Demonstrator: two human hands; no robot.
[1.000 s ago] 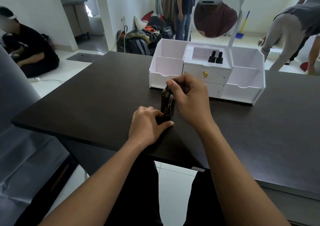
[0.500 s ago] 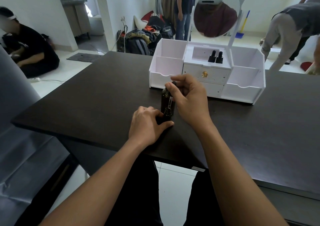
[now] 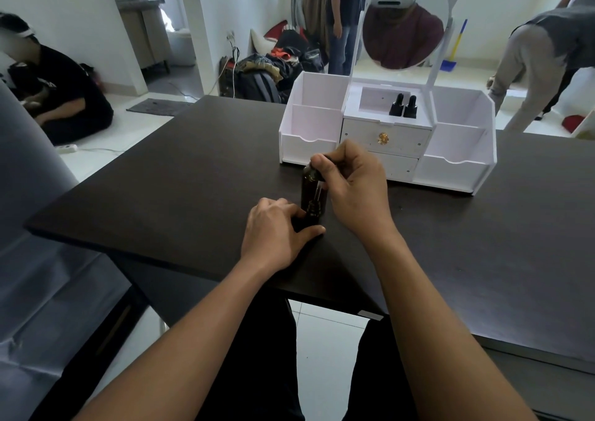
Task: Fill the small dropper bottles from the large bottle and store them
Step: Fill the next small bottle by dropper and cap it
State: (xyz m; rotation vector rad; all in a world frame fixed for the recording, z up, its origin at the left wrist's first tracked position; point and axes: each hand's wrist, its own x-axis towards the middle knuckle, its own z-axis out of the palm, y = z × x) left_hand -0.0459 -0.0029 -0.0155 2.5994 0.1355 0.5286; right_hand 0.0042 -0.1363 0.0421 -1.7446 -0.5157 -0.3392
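Small dropper bottle (image 3: 311, 212) stands upright on the dark table (image 3: 161, 195), close to the person's edge. The left hand (image 3: 277, 230) wraps its curled fingers and thumb around the low part of it. I think this is to keep the little bottle from tipping, since it is thin and light.

The right hand (image 3: 354, 188) pinches the black top of a dropper (image 3: 317, 192) between thumb and fingertips. The glass tube points straight down at the mouth of the small dropper bottle. I cannot tell if the tip is inside yet. Holding it straight helps the drops go in and not onto the table.

The large bottle (image 3: 307, 179) is brown and stands just behind the small one, almost touching it. Its top is hidden by the right hand's fingers. Keeping it so near makes the trip from one bottle to the other very short.

Farther back sits a white box (image 3: 457, 166) with a round mirror (image 3: 402, 34) on top. Two small bottles (image 3: 396, 106) with black tops stand side by side in its top middle space. They look done and put away. The one in hand seems to be getting filled, and it would go there next.
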